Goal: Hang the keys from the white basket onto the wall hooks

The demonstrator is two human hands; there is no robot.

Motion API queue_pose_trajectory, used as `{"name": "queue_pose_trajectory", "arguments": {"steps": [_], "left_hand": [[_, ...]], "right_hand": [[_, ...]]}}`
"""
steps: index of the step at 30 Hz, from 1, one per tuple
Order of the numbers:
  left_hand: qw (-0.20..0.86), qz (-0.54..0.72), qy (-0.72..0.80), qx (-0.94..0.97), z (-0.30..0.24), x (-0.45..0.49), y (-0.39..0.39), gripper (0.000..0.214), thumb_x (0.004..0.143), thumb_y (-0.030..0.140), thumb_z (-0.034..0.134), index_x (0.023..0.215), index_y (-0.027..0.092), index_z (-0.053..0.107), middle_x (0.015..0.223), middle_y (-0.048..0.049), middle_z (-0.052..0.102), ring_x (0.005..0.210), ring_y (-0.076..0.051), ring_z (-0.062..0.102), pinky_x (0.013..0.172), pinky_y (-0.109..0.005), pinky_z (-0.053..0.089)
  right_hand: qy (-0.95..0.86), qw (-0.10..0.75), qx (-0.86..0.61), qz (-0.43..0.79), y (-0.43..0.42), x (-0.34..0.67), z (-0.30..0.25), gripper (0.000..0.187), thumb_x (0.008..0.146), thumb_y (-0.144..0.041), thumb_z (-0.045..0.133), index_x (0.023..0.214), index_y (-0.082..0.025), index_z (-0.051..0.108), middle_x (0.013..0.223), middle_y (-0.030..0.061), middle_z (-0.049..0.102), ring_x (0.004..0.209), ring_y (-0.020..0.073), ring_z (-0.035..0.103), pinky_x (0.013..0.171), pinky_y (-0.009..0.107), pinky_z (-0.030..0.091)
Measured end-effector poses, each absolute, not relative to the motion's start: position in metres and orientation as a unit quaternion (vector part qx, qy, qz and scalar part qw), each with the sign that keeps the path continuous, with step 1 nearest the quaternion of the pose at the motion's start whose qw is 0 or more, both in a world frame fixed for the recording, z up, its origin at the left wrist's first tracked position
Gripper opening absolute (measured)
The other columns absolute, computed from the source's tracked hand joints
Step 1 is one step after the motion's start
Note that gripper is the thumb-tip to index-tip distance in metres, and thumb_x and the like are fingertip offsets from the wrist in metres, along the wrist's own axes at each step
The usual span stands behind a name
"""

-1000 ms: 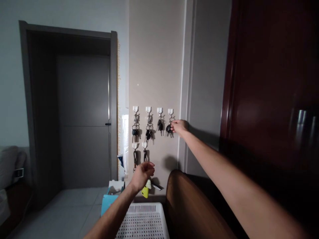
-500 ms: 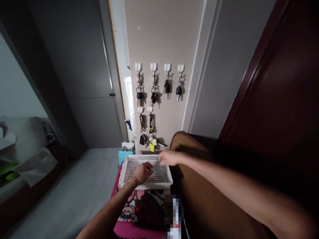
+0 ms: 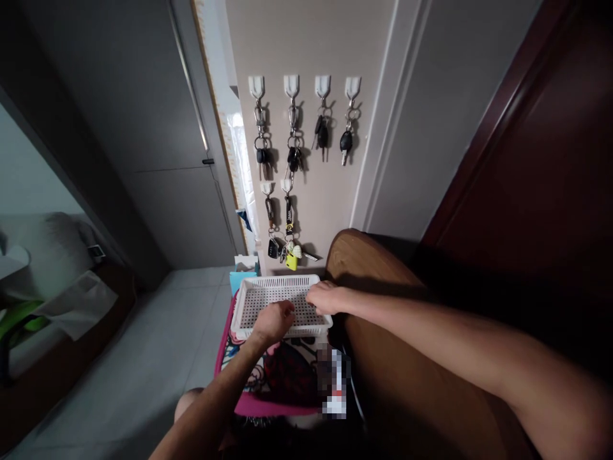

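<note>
A white perforated plastic tray (image 3: 261, 287) rests on a pink printed stool (image 3: 268, 390) below a wall of key hooks. My left hand (image 3: 274, 319) is curled at the tray's near rim, fingers closed; what they hold, if anything, is hidden. My right hand (image 3: 326, 298) lies at the tray's right edge, knuckles up, fingers bent down onto the rim. On the beige wall, several white hooks (image 3: 290, 85) carry key bunches (image 3: 293, 156), with a yellow-tagged bunch (image 3: 290, 255) hanging lowest, just above the tray.
A brown rounded chair back or table edge (image 3: 378, 306) stands right of the tray under my right arm. A dark red door (image 3: 536, 160) fills the right. A grey door (image 3: 158, 160) and tiled floor (image 3: 143, 358) lie left, and a blue box (image 3: 239, 278) sits behind the tray.
My right hand left the rightmost key bunch on the wall and came down to the tray's right edge. My left hand dropped to the tray. The view tilted downward.
</note>
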State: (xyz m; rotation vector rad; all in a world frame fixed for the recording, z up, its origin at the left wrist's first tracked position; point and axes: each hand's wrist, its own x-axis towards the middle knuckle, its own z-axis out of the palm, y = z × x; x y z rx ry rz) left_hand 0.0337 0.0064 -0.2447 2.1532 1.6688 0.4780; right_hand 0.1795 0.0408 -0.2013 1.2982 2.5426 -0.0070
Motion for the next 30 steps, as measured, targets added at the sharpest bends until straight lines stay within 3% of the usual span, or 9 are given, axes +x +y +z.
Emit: {"name": "queue_pose_trajectory", "arguments": {"steps": [5,12,17,21,24,30], "left_hand": [[0.223,0.220,0.579,0.752,-0.249,0.033,0.007,0.019,0.062,0.022,0.041,0.074,0.020,0.056,0.069,-0.0015,0.058,0.064,-0.013,0.050,0.058,-0.020,0.033],[0.369,0.336,0.543,0.675,-0.243,0.027,0.028,0.020,0.058,0.014,0.041,0.073,0.011,0.054,0.061,-0.0010,0.055,0.053,-0.009,0.046,0.051,-0.018,0.035],[0.322,0.390,0.579,0.640,-0.197,0.016,0.064,0.019,0.058,0.013,0.043,0.073,0.010,0.054,0.055,-0.0001,0.054,0.052,-0.008,0.046,0.051,-0.018,0.034],[0.270,0.467,0.598,0.593,-0.142,0.017,0.103,0.025,0.059,0.018,0.047,0.082,0.011,0.052,0.067,-0.0038,0.057,0.059,-0.009,0.049,0.054,-0.018,0.035],[0.225,0.495,0.620,0.565,-0.119,0.024,0.124,0.031,0.058,0.023,0.049,0.087,0.015,0.051,0.076,-0.0051,0.057,0.066,-0.012,0.051,0.057,-0.021,0.036],[0.218,0.475,0.644,0.558,-0.120,0.026,0.141,0.023,0.058,0.024,0.048,0.077,0.016,0.056,0.071,-0.0050,0.058,0.065,-0.015,0.051,0.056,-0.024,0.035]], "right_hand": [[0.884,0.067,0.460,-0.051,0.048,0.185,-0.200,0.016,0.049,-0.020,0.055,0.063,-0.017,0.061,0.067,0.0051,0.059,0.066,0.0176,0.053,0.053,0.023,0.036],[0.866,-0.104,0.485,-0.060,0.076,0.191,-0.180,0.016,0.059,-0.024,0.045,0.063,-0.018,0.060,0.058,0.0014,0.059,0.052,0.0105,0.051,0.045,0.018,0.031],[0.784,-0.246,0.563,-0.093,0.102,0.181,-0.151,0.023,0.064,-0.030,0.041,0.066,-0.016,0.060,0.060,0.0022,0.059,0.053,0.0105,0.051,0.045,0.018,0.032],[0.710,-0.382,0.581,-0.114,0.125,0.157,-0.125,0.032,0.065,-0.036,0.040,0.081,-0.014,0.056,0.074,0.0044,0.060,0.064,0.0113,0.053,0.052,0.018,0.036],[0.678,-0.394,0.613,-0.099,0.137,0.141,-0.111,0.032,0.065,-0.037,0.040,0.080,-0.015,0.057,0.076,0.0062,0.060,0.065,0.0128,0.053,0.052,0.019,0.036],[0.675,-0.375,0.633,-0.050,0.142,0.144,-0.103,0.024,0.066,-0.034,0.041,0.068,-0.017,0.058,0.066,0.0056,0.060,0.059,0.0134,0.052,0.047,0.019,0.033]]}}
